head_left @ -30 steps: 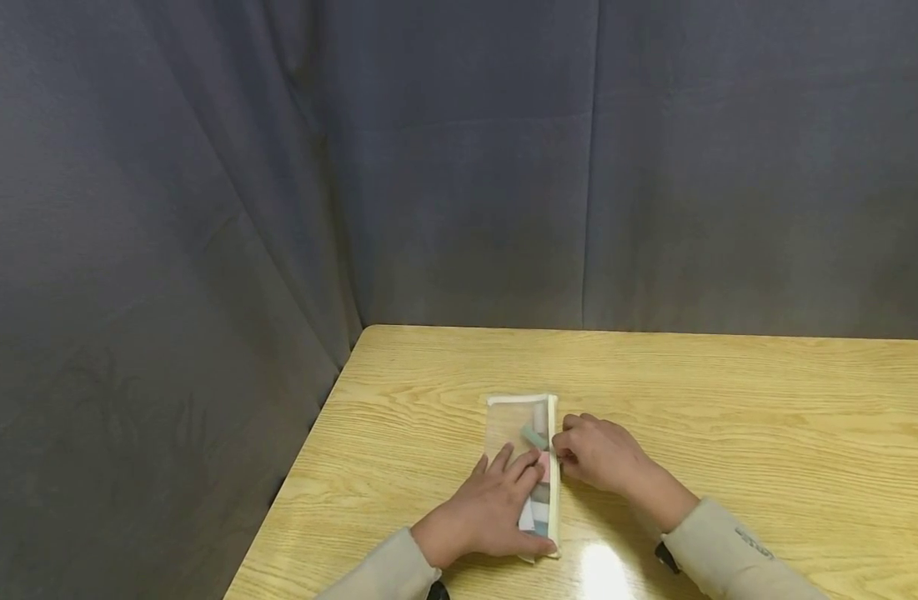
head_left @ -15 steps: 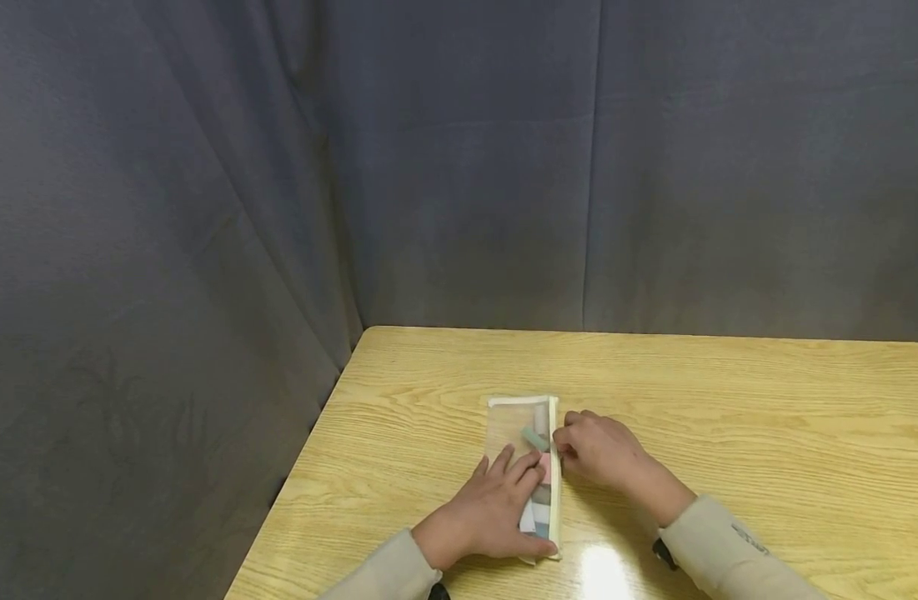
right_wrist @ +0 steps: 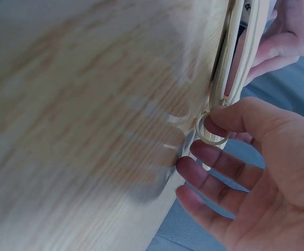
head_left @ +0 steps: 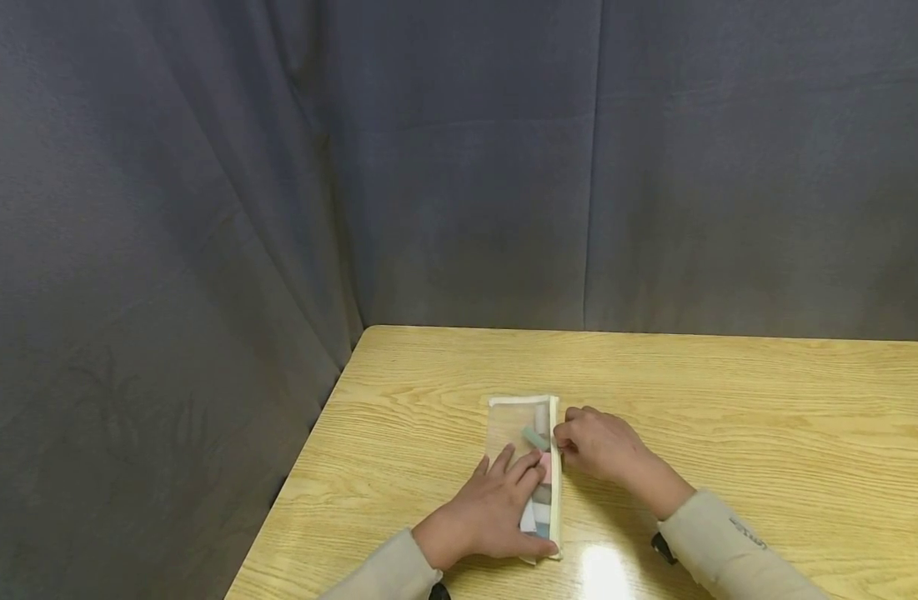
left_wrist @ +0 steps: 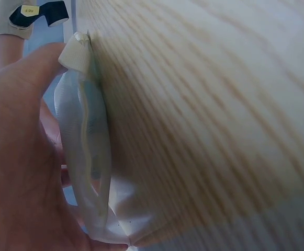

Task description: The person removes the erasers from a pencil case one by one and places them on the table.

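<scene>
A see-through zip pouch (head_left: 507, 421) with cream edging lies flat on the table. Inside it show a pale green piece (head_left: 534, 437), a pink block (head_left: 546, 468) and several white, grey and blue pieces. My left hand (head_left: 492, 508) rests spread over the pouch, its thumb at the near end by a cream fabric tab (left_wrist: 76, 55). At the pouch's right edge, my right hand (head_left: 597, 446) pinches a ring-shaped zipper pull (right_wrist: 206, 141) between thumb and index finger. In the right wrist view the zip gapes on the near side of the pull.
The wooden table (head_left: 766, 417) stretches away to the right, with a bright glare patch (head_left: 604, 571) near the front. A dark grey curtain (head_left: 459, 167) hangs behind it and along its left side.
My right hand has slid slightly away from me along the pouch's zip edge, keeping its pinch. The left hand and the pouch have stayed nearly in place.
</scene>
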`<action>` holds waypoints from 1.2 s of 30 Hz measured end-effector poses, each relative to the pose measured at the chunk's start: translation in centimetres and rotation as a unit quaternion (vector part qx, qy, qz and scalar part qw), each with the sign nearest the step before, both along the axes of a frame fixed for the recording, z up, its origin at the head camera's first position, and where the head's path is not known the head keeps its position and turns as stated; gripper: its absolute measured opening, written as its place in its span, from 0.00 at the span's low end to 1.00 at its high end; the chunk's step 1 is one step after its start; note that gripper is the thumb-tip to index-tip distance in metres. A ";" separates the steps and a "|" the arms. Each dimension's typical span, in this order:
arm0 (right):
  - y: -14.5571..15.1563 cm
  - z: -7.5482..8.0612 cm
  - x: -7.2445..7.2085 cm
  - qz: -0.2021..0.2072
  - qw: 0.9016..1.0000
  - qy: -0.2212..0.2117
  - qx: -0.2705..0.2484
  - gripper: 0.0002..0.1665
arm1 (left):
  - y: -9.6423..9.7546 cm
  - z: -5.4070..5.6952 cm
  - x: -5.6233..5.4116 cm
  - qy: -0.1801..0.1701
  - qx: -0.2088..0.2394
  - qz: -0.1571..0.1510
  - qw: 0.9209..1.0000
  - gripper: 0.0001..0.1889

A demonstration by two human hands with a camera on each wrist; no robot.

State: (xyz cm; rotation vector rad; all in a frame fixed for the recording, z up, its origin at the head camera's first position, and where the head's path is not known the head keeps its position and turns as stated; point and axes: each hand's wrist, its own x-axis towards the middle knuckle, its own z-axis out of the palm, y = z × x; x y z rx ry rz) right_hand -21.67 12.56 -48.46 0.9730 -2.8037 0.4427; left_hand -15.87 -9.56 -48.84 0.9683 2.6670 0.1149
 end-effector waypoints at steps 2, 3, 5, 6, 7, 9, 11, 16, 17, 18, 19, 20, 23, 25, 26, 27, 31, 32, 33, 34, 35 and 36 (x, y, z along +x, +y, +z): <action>0.0 0.0 -0.1 -0.001 1.000 0.003 0.001 0.23 | 0.0 0.0 0.0 0.001 0.002 0.000 1.000 0.54; 0.0 0.0 -0.1 -0.001 1.000 0.005 0.001 0.23 | 0.0 0.0 0.0 0.001 0.004 0.000 1.000 0.54; 0.0 0.0 -0.2 -0.003 1.000 0.006 0.002 0.22 | -0.1 0.0 0.0 0.002 0.006 -0.001 1.000 0.53; 0.0 0.0 -0.2 -0.005 1.000 0.006 0.004 0.22 | -0.1 -0.1 0.1 0.002 0.008 -0.001 1.000 0.53; 0.0 0.0 -0.3 -0.007 1.000 0.005 0.004 0.23 | -0.1 -0.1 0.1 0.003 0.009 -0.002 1.000 0.53; 0.0 0.0 -0.3 -0.009 1.000 0.002 0.005 0.23 | -0.1 -0.2 0.1 0.002 0.009 -0.002 1.000 0.52; 0.0 -0.1 -0.5 -0.010 1.000 0.001 0.006 0.23 | 0.0 -0.3 0.1 0.003 0.009 -0.002 1.000 0.52; 0.0 0.0 -0.8 -0.014 1.000 -0.003 0.008 0.24 | -0.1 -0.4 0.1 0.002 0.007 0.000 1.000 0.53; 0.0 0.0 -0.8 -0.014 1.000 -0.004 0.008 0.24 | -0.1 -0.4 0.0 0.002 0.007 0.000 1.000 0.53; 0.0 0.0 -0.9 -0.014 1.000 -0.006 0.007 0.23 | -0.1 -0.4 0.0 0.001 0.008 0.000 1.000 0.53; 0.0 0.0 -0.9 -0.015 1.000 -0.006 0.008 0.23 | -0.1 -0.4 0.0 0.003 0.008 -0.001 1.000 0.53; 0.0 0.0 -1.0 -0.015 1.000 -0.006 0.008 0.23 | -0.1 -0.5 0.0 0.006 0.009 -0.002 1.000 0.53; 0.0 0.1 -1.1 -0.016 1.000 -0.009 0.011 0.21 | -0.1 -0.6 0.0 0.016 0.013 -0.006 1.000 0.52; 0.0 0.1 -1.2 -0.017 1.000 -0.012 0.014 0.21 | -0.1 -0.7 0.0 0.023 0.014 -0.009 1.000 0.52; 0.0 0.1 -1.2 -0.017 1.000 -0.014 0.014 0.21 | -0.1 -0.7 0.0 0.023 0.015 -0.009 1.000 0.52; 0.1 0.1 -1.3 -0.016 1.000 -0.015 0.013 0.21 | -0.1 -0.7 0.0 0.022 0.015 -0.008 1.000 0.52; 0.2 0.1 -1.6 -0.013 1.000 -0.011 0.006 0.22 | -0.1 -0.7 0.0 0.019 0.012 -0.006 1.000 0.52; 0.2 0.0 -1.6 -0.014 1.000 -0.010 0.005 0.23 | -0.1 -0.6 0.0 0.017 0.011 -0.005 1.000 0.52; 0.2 0.0 -1.7 -0.013 1.000 -0.009 0.004 0.23 | -0.1 -0.6 -0.1 0.016 0.012 -0.005 1.000 0.52; 0.2 0.0 -1.7 -0.013 1.000 -0.008 0.003 0.23 | -0.1 -0.6 -0.1 0.014 0.012 -0.006 1.000 0.52; 0.2 0.0 -1.8 -0.012 1.000 -0.007 0.002 0.23 | -0.2 -0.6 -0.1 0.013 0.012 -0.006 1.000 0.52; 0.2 0.0 -1.8 -0.012 1.000 -0.008 0.002 0.23 | -0.2 -0.5 -0.1 0.012 0.012 -0.006 1.000 0.52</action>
